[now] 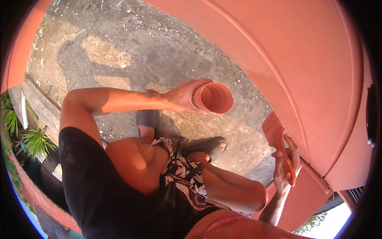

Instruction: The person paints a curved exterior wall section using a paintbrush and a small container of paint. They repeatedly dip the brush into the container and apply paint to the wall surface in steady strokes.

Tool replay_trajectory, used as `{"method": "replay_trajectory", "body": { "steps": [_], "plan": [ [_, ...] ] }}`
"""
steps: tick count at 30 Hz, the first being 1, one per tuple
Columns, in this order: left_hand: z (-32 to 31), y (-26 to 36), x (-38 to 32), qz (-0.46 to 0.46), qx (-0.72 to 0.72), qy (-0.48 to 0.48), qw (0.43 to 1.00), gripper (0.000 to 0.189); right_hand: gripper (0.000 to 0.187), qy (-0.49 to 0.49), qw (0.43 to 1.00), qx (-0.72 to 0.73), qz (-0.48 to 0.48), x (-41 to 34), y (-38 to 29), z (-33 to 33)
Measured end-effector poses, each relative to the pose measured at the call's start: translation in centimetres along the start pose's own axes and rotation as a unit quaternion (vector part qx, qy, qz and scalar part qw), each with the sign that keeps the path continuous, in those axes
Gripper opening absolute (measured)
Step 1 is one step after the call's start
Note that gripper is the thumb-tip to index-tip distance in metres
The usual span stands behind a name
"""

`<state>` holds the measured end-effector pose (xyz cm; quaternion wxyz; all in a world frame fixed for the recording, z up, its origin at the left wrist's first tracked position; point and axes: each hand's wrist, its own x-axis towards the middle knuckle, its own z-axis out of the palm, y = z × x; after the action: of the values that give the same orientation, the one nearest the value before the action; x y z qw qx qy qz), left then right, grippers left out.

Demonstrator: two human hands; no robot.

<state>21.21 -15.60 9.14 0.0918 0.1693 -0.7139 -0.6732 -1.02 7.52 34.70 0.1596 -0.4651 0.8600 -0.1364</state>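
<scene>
My left hand (189,97) is wrapped around a cup (217,98) whose inside is coated in salmon-coloured paint. The cup is held over the floor with its mouth tipped up toward me. In my right hand (286,161) is a flat paintbrush (283,146), gripped by its handle, which has paint smears and a hole near the end. Paint covers the bristles, and their tip is at the lower edge of the salmon-painted wall (286,44). A darker patch (259,80) shows low on that wall, near the floor.
Rough concrete floor (143,50) bears scattered white flecks and shadows. My sandalled foot (215,148) rests on it between the hands. A pipe (262,50) runs along the wall on the right. Beyond a concrete ledge (41,98) on the left are green plants (37,143).
</scene>
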Motion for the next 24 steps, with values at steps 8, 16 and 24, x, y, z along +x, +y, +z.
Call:
{"method": "replay_trajectory", "body": {
  "steps": [8,16,24],
  "plan": [
    [-0.3,-0.2,-0.5,-0.017,-0.159,0.02,0.987,0.097,0.029,0.009,0.995,-0.095,-0.035,1.0,-3.7,1.3],
    [0.7,0.5,-0.5,-0.03,-0.176,-0.016,0.984,0.102,0.03,0.066,0.946,0.311,0.062,1.8,2.0,2.1],
    [3.5,2.8,0.4,0.0,-0.254,-0.072,0.964,0.105,0.036,0.096,0.817,0.557,0.116,1.7,4.6,2.1]
  ]
}}
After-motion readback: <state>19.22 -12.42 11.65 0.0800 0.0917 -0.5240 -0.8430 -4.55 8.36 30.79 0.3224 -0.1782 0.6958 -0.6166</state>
